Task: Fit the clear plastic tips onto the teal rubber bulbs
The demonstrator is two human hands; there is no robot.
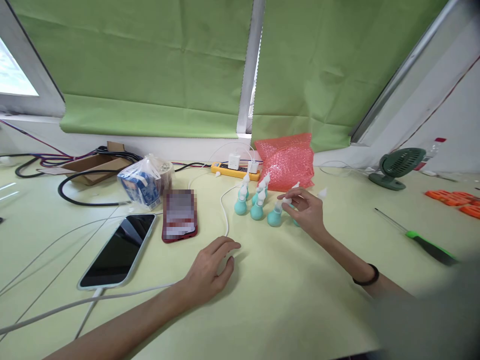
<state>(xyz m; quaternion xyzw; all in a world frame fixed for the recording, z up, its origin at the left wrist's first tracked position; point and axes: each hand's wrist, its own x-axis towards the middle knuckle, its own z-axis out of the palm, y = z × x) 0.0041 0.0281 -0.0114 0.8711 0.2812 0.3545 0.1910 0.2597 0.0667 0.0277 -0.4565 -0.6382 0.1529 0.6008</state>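
Observation:
Several small teal bulb bottles with white nozzle tips [257, 206] stand in a cluster near the middle of the pale green table [285, 300]. My right hand [305, 210] is at the right side of the cluster, its fingers pinched on the white tip of one teal bottle [275, 215]. My left hand [210, 270] rests on the table in front of the cluster, fingers loosely curled downward, with nothing visible in it. A white cable [224, 210] runs just beyond its fingertips.
A black phone [119, 250] on a charging cable lies at the left, a red-cased phone [180, 216] beside it. Behind are a bagged blue box [144, 184], a cardboard tray [95, 165], a yellow power strip [234, 171], pink bubble wrap [287, 161]. A green-handled screwdriver [420, 239], small fan [395, 169], orange parts [455, 200] lie right.

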